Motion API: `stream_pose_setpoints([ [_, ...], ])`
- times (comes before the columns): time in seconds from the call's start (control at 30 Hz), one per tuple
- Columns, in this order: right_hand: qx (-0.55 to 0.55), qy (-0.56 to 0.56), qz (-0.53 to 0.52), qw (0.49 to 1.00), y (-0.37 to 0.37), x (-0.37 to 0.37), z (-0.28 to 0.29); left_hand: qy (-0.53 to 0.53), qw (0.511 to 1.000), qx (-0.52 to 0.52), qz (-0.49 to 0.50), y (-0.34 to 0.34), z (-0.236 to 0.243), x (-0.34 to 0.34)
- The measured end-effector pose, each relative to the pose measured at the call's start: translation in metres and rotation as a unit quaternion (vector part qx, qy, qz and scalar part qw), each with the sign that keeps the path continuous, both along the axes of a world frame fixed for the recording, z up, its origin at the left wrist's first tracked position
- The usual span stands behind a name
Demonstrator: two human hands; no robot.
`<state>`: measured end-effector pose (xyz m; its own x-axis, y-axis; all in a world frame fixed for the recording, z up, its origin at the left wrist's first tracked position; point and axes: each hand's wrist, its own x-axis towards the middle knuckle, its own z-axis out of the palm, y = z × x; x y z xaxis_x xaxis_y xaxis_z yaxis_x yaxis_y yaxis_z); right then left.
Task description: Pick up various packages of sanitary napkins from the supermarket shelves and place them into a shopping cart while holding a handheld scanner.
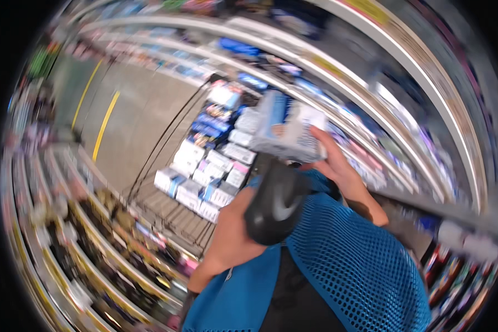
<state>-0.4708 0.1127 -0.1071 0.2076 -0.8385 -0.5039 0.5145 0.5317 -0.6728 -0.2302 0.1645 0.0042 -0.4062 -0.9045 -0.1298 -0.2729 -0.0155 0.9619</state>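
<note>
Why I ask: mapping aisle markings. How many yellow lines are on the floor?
2. One yellow line runs along the floor's left side; the other yellow line lies just right of it, left of the cart. Shelves or the cart may hide more.

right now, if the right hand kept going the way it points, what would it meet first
Likely the stacked boxes in the cart; the right hand, gripping a white and blue package, points that way, though blur leaves depth unclear.
</note>
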Motion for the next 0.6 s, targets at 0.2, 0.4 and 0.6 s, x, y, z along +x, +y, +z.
stream_pose_setpoints([
  [0.2,0.05,-0.047,0.067,0.995,-0.007,0.024,-0.018,-0.018,0.997,0.005,0.077,0.017,-0.052,0.013],
  [0.4,-0.076,0.216,0.121,0.966,-0.033,0.074,-0.053,-0.039,0.979,0.101,0.171,0.053,-0.065,0.044],
  [0.6,-0.038,0.271,0.321,0.907,-0.095,0.189,-0.15,0.005,0.93,0.211,0.302,0.085,-0.082,0.076],
])
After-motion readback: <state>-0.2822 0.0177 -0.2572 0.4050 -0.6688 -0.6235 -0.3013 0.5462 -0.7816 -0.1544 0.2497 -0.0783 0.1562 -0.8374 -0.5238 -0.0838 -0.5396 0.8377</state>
